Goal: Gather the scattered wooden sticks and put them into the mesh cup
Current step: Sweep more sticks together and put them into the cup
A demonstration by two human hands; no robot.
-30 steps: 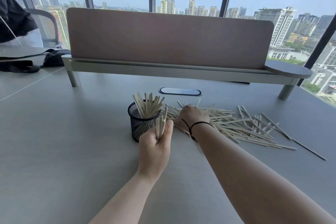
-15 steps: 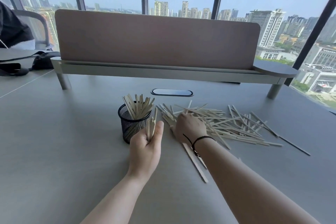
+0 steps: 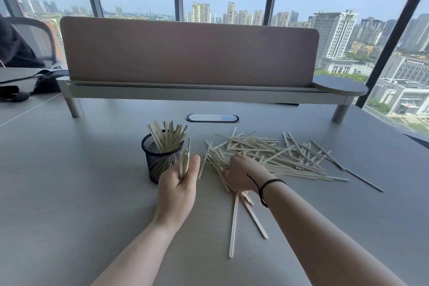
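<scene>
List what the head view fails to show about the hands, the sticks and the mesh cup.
1. Right hand: its fingertips are hidden under its own back, so whether it grips any of the scattered sticks is unclear.
2. Left hand: the lower ends of the bundle of sticks are covered by the palm; the count is unreadable.
3. Mesh cup: its inside bottom is hidden by the sticks standing in it.
4. Both elbows are cut off by the bottom edge.

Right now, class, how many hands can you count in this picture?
2: the left hand grips a bundle of sticks beside the mesh cup; the right hand rests on the scattered pile. None seem hidden.
</scene>
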